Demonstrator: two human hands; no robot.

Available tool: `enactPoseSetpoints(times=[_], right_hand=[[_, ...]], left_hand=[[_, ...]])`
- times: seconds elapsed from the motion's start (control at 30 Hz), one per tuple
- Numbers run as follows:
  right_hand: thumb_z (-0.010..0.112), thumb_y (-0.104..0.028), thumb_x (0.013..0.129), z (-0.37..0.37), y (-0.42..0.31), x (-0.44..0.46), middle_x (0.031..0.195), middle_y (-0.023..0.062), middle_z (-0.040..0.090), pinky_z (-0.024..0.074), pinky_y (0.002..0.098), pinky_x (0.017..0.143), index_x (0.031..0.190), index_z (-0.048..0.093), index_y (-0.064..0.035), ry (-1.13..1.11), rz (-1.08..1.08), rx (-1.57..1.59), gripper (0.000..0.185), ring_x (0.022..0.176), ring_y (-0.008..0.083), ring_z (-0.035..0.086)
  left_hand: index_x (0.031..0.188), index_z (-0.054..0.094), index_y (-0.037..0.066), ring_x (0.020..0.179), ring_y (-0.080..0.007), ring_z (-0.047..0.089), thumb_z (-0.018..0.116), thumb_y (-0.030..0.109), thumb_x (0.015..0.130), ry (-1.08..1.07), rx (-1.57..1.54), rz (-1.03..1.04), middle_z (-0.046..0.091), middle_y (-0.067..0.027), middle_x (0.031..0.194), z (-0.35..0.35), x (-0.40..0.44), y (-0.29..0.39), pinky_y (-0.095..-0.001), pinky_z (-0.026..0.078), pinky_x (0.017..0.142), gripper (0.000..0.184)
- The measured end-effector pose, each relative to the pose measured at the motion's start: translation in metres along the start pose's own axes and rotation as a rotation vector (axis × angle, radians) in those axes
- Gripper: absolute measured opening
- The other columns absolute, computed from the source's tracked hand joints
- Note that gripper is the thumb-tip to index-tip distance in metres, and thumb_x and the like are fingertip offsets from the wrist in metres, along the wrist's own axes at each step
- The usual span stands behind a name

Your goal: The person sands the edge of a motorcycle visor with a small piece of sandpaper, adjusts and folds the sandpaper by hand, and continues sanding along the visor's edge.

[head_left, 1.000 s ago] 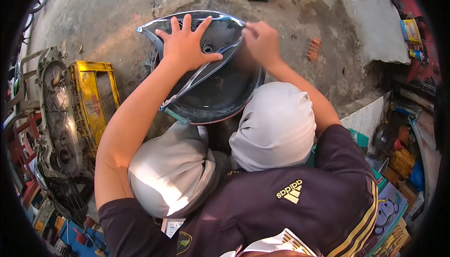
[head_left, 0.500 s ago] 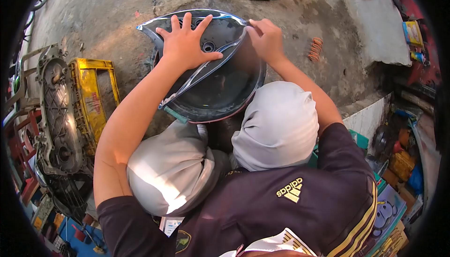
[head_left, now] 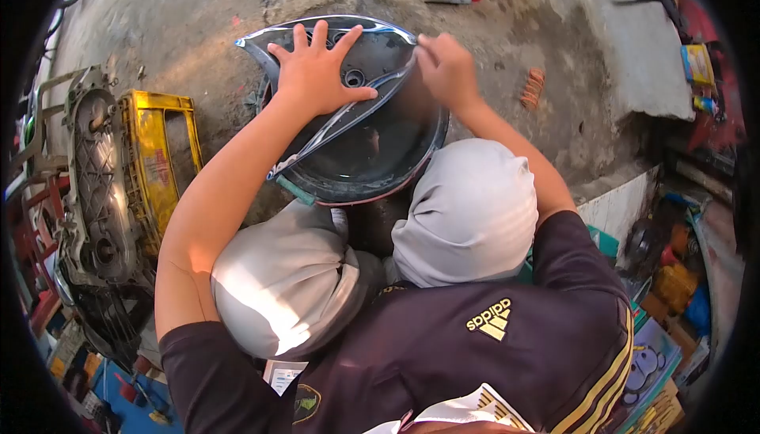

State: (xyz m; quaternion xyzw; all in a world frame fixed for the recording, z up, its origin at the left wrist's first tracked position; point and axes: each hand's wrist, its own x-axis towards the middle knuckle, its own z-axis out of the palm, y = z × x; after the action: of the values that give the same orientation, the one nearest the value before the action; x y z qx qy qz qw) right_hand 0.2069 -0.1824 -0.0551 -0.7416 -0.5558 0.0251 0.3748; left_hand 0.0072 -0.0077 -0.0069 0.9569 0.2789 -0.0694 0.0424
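1. Dark plastic, trimmed with glossy, light-reflecting edges, is seen in the curved vehicle panel [head_left: 381, 55], which is laid across the upper part of a round black basin [head_left: 356, 196] on the concrete floor [head_left: 554, 149]. A round hole is set near the panel's middle.
2. The left hand [head_left: 313, 79] is spread wide, palm down on the panel, with the fingers fanned towards its far edge and the thumb resting near the diagonal trim.
3. The right hand [head_left: 448, 71] is held narrow, with thumb and fingertips brought together at the panel's right corner; whether the edge itself is pinched cannot be told, as the hand is slightly blurred.
4. "adidas" can be read in yellow letters, upside down, beside the striped logo [head_left: 491, 320] on the dark shirt [head_left: 396, 347]. A round crest [head_left: 307, 403] is also carried, its detail too small to be read.
5. Small print is shown on a white card [head_left: 283, 375] beside the shirt, but it cannot be made out.
6. Red marking is worn to illegibility on the yellow crate [head_left: 153, 161], which is placed beside a cast-metal casing [head_left: 99, 188] at the left.
7. An orange coil spring [head_left: 532, 88] is seen on the floor, to the right of the right hand.
8. A cartoon figure is printed on the flat cover [head_left: 651, 361] at lower right.
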Motion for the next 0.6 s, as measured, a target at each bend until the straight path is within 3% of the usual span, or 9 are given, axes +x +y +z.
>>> enactPoseSetpoints(times=[0.1,0.23,0.33,0.47,0.57,0.6], right_hand=[[0.079,-0.008,0.094,0.009,-0.009,-0.002,0.088,0.0186,0.067,0.0543,0.0481,0.071,0.111,0.079,-0.0013,-0.032,-0.190,0.068,0.018,0.080,0.0413,0.068],[0.080,-0.005,0.093,-0.002,0.009,0.011,0.086,0.0166,0.064,0.0543,0.0477,0.069,0.110,0.078,-0.0015,0.060,0.003,0.008,0.017,0.079,0.0373,0.068],[0.080,-0.007,0.094,0.005,-0.013,-0.004,0.085,0.0166,0.064,0.0539,0.0474,0.068,0.113,0.078,-0.0013,-0.036,-0.329,0.054,0.020,0.078,0.0367,0.067],[0.081,-0.005,0.092,0.004,0.015,0.010,0.085,0.0164,0.063,0.0545,0.0478,0.070,0.116,0.077,-0.0017,0.090,-0.084,-0.047,0.024,0.079,0.0369,0.067],[0.079,-0.006,0.094,0.011,-0.014,-0.005,0.087,0.0176,0.064,0.0538,0.0481,0.069,0.118,0.077,-0.0001,0.002,-0.274,0.031,0.024,0.080,0.0380,0.067],[0.079,-0.006,0.095,0.010,-0.006,-0.002,0.087,0.0175,0.064,0.0539,0.0484,0.070,0.118,0.077,0.0004,-0.004,-0.250,-0.006,0.024,0.080,0.0380,0.067]], left_hand=[[0.173,0.035,0.043,0.159,-0.0541,0.031,0.079,0.087,0.074,-0.063,0.029,-0.021,0.037,-0.0214,0.173,-0.008,0.000,0.003,-0.0899,0.030,0.111,0.117],[0.173,0.033,0.044,0.160,-0.0544,0.031,0.079,0.087,0.075,-0.042,0.014,-0.018,0.036,-0.0215,0.174,-0.005,0.000,0.002,-0.0895,0.029,0.113,0.116],[0.174,0.033,0.044,0.160,-0.0542,0.031,0.079,0.087,0.075,-0.078,0.024,-0.019,0.035,-0.0213,0.174,-0.009,0.000,0.002,-0.0890,0.029,0.113,0.117],[0.174,0.033,0.044,0.160,-0.0539,0.031,0.079,0.087,0.075,-0.063,0.022,-0.022,0.036,-0.0211,0.174,-0.006,-0.001,0.003,-0.0885,0.029,0.113,0.117],[0.174,0.033,0.043,0.160,-0.0534,0.031,0.078,0.087,0.075,-0.070,0.020,-0.024,0.036,-0.0209,0.174,-0.008,0.000,0.001,-0.0876,0.029,0.114,0.117],[0.174,0.033,0.043,0.160,-0.0535,0.031,0.078,0.087,0.075,-0.062,0.021,-0.022,0.036,-0.0208,0.174,-0.008,0.001,0.000,-0.0873,0.029,0.114,0.117]])
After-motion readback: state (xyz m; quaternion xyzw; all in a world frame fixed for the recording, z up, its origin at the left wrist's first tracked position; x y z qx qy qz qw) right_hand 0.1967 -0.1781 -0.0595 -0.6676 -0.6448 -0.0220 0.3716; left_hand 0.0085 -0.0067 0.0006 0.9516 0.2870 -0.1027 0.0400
